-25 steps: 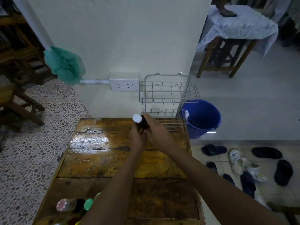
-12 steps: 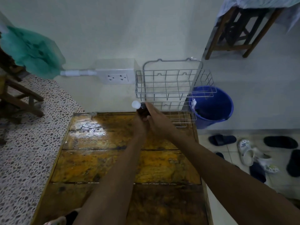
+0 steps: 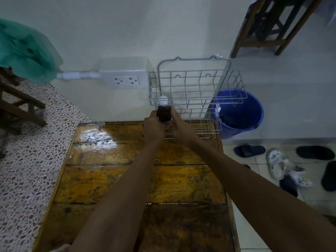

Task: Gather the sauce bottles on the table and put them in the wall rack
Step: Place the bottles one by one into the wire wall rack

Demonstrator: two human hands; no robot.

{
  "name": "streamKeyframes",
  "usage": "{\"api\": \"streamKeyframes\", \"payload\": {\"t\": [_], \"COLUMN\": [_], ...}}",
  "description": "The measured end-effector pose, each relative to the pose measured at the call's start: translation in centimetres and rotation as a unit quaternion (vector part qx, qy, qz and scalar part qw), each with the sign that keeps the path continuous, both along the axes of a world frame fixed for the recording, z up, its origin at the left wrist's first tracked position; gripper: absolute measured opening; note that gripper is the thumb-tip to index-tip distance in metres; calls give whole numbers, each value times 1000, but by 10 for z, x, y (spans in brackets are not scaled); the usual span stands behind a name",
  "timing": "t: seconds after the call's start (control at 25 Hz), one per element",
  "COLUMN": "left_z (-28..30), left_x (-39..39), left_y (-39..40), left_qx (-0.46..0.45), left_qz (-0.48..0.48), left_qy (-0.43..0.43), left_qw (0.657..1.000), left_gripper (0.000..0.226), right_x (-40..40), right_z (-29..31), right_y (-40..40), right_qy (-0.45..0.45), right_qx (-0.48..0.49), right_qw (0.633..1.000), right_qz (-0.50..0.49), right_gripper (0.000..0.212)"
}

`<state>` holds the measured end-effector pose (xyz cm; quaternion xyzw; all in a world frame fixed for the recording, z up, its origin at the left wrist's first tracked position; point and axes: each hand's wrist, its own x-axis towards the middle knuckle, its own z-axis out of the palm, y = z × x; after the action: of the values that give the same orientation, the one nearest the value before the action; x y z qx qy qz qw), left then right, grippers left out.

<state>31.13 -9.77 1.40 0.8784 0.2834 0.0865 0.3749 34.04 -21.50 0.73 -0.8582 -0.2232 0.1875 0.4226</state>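
A dark sauce bottle with a white cap stands upright between both hands, just in front of the wire wall rack. My left hand grips its left side and my right hand grips its right side. The cap reaches the front rail of the rack's upper basket, near its left end. The rack has two tiers, and both baskets hold nothing that I can see. A pale object shows at the table's near left edge, too cut off to tell what it is.
The wooden table runs up to the wall. A white socket box sits left of the rack. A blue bucket stands on the floor to the right, with sandals beyond. Green cloth hangs at left.
Both hands have carried the bottle forward and up toward the rack's upper basket, and the bottle has turned from tilted to upright. My view has moved closer; the near bottles have dropped out of sight.
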Motion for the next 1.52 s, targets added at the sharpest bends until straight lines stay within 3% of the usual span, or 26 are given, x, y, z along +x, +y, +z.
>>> {"api": "streamKeyframes", "payload": {"t": [0.32, 0.56, 0.72, 0.8, 0.88, 0.96, 1.0, 1.08, 1.2, 1.28, 1.4, 1.52], "left_z": [3, 1, 16, 30, 44, 60, 71, 99, 134, 148, 148, 128], "left_x": [-2, -3, -14, -27, -40, -61, -76, -120, -201, -256, -329, -389], "left_y": [8, 15, 12, 14, 21, 40, 51, 63, 71, 75, 66, 38], "left_qx": [-12, -74, -96, -94, -52, 67, 120, 183, 204, 193, 196, 244], "left_qz": [-36, -49, -88, -102, -126, -196, -239, -288, -283, -261, -205, -158], "left_qy": [-30, -69, -88, -79, -19, 96, 163, 280, 335, 312, 193, 105], "left_qw": [999, 994, 988, 987, 990, 974, 950, 897, 875, 893, 939, 951], "left_gripper": [47, 43, 42, 47, 53, 54, 54, 57, 63, 60, 51, 58], "right_x": [0, -2, -7, -14, -31, -61, -80, -139, -232, -276, -319, -358], "right_z": [6, 1, 0, 12, 25, 32, 31, 30, 37, 34, 18, -8], "right_y": [6, 17, 12, 8, 2, -4, -6, -3, -1, -1, 0, -4], "right_qy": [9, 40, 37, 47, 12, -59, -68, 3, 76, 82, 71, 23], "right_qx": [14, 61, 11, 4, 36, 56, 38, -5, 6, 19, 11, 11], "right_qw": [1000, 997, 999, 998, 997, 995, 996, 1000, 991, 983, 992, 992], "right_qz": [-4, -9, -32, -48, -67, -66, -51, -10, 115, 165, 103, 123], "right_gripper": [85, 88, 91, 81, 61, 46, 50, 69, 77, 79, 76, 66]}}
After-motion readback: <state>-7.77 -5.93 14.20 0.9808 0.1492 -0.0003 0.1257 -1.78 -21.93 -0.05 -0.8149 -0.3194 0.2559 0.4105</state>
